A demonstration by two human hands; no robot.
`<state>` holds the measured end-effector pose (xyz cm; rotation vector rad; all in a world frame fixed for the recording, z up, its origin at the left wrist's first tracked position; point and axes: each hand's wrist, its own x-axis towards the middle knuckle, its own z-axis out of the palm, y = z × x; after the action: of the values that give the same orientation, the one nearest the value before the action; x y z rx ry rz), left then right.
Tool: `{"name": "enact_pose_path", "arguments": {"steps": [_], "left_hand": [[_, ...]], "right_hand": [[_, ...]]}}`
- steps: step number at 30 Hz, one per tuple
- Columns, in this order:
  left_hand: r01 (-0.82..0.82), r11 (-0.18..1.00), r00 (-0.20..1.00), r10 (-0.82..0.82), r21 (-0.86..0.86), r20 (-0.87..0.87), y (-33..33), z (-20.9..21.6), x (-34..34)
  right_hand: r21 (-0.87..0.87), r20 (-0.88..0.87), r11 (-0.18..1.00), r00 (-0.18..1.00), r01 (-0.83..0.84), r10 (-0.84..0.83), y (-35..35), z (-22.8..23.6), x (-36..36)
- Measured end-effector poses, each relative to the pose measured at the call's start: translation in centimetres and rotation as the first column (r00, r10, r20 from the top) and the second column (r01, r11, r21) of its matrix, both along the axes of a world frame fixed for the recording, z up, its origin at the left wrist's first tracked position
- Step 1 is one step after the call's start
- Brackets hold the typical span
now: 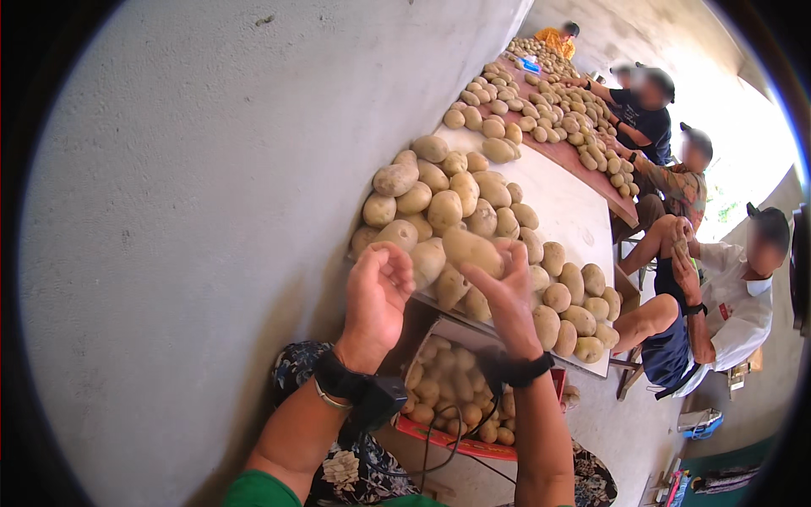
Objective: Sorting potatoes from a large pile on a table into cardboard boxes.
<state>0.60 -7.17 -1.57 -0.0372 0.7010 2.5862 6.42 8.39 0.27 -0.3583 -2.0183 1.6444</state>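
Potatoes lie in a broad heap on the white table, the landmark for every place told next. To its left rises a grey wall, the biggest surface in sight; past its far end stands a reddish-brown table loaded with more potatoes. Right of the white table sits a person in a white shirt, both hands brought together around something too small to make out. Beyond the far end, along the right side of the reddish-brown table, are a person in a patterned shirt and a person in a dark shirt. Below the near edge of the white table is a red crate with potatoes inside. Over that near edge come the wearer's own hands. The right hand grasps one potato, its thumb along the near side and the fingers behind, partly hidden. The left hand is released, palm turned inward and fingers loosely curled beside the heap; whether its fingertips touch a potato, I cannot tell. The held potato is in front of the heap at the table's near edge, between the two hands. Smaller still, black wristbands circle both wrists, nearer the wearer than the white table.
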Motion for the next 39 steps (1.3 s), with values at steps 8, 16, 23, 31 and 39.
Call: {"name": "enact_pose_path", "arguments": {"steps": [8, 16, 23, 31, 39], "left_hand": [[0.056, 0.998, 0.998, -0.056, -0.009, 0.015, 0.2, 0.4, 0.3], [0.149, 0.989, 0.989, -0.149, -0.015, -0.020, 0.5, -0.8, 0.0], [0.175, 0.984, 0.983, -0.176, -0.028, -0.051, 0.6, -0.7, 0.1], [0.169, 0.984, 0.983, -0.172, -0.057, -0.060, 1.3, -0.8, 0.6], [0.090, 0.993, 0.994, -0.094, -0.072, -0.063, 1.7, -0.1, 1.0]], "right_hand": [[0.305, 0.259, 0.949, 0.966, -0.083, 0.001, 0.8, -1.1, -4.9], [0.449, 0.157, 0.879, 0.983, -0.157, 0.095, 2.5, -1.6, -4.8], [-0.037, 0.053, 0.984, 0.983, -0.175, 0.177, 2.8, -1.0, 6.4], [0.086, 0.784, 0.986, 0.621, -0.144, 0.022, 5.5, -18.8, 17.6], [0.605, 0.629, 0.755, 0.733, -0.254, -0.258, 4.1, -33.3, 17.6]]}}
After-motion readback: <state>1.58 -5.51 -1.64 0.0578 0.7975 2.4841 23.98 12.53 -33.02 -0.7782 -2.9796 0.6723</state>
